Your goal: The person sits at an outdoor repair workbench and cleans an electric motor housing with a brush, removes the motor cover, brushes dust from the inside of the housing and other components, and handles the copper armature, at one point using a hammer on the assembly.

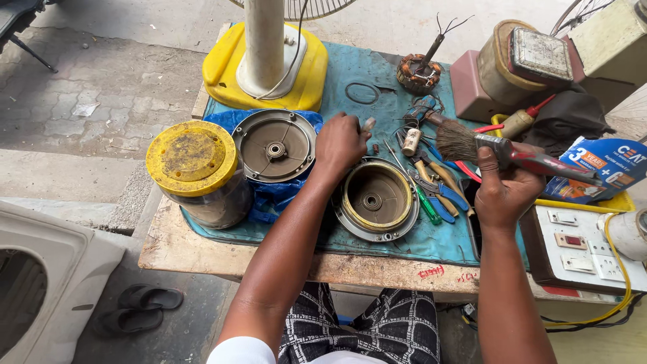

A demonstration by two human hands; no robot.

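Observation:
My left hand (340,143) is closed around a small metal part just above a round motor housing (376,199) with a yellowish inner rim, which lies open side up on the blue mat (364,67). My right hand (502,185) grips a paint brush (522,154) by its red and black handle, with the bristles pointing left over a heap of hand tools. A second round motor cover (275,145) with a centre bearing lies to the left on blue plastic.
A yellow-lidded jar (195,168) stands at the mat's left. A fan's yellow base (266,61) is behind, and a copper-wound stator (418,73) further right. Pliers and screwdrivers (431,189) lie between the hands. A white switchboard (583,249) sits at the right edge.

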